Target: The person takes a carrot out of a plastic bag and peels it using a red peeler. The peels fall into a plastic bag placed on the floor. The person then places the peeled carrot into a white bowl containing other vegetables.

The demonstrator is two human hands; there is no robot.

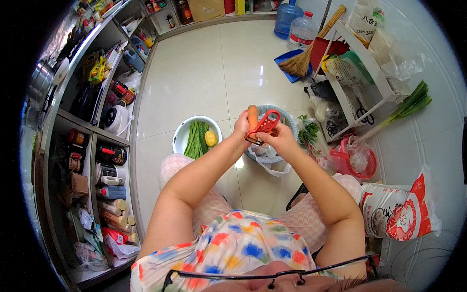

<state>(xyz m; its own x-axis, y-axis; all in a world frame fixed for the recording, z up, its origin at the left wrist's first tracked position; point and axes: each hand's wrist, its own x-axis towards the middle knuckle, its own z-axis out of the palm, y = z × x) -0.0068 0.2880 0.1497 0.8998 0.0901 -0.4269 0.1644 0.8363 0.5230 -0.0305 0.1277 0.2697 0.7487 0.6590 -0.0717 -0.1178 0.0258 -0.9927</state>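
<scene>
My left hand (242,127) holds an orange carrot (252,115) upright, its top end sticking out above the fingers. My right hand (279,138) grips a red-handled vegetable peeler (268,122), whose blade end lies against the lower part of the carrot. Both hands are over the near left part of a round bin (288,120) lined with a plastic bag (271,166). To the left on the floor stands a white basin (178,137) with green beans (195,140), a cucumber (203,137) and a peeled potato (211,138).
Open shelves (133,146) with jars and packets run along the left. At right are leafy greens (307,133), a pink basket (370,164) with a leek (397,113), a white rack (383,78) and a large printed sack (390,211). A broom (299,62) and water bottles (286,18) stand beyond.
</scene>
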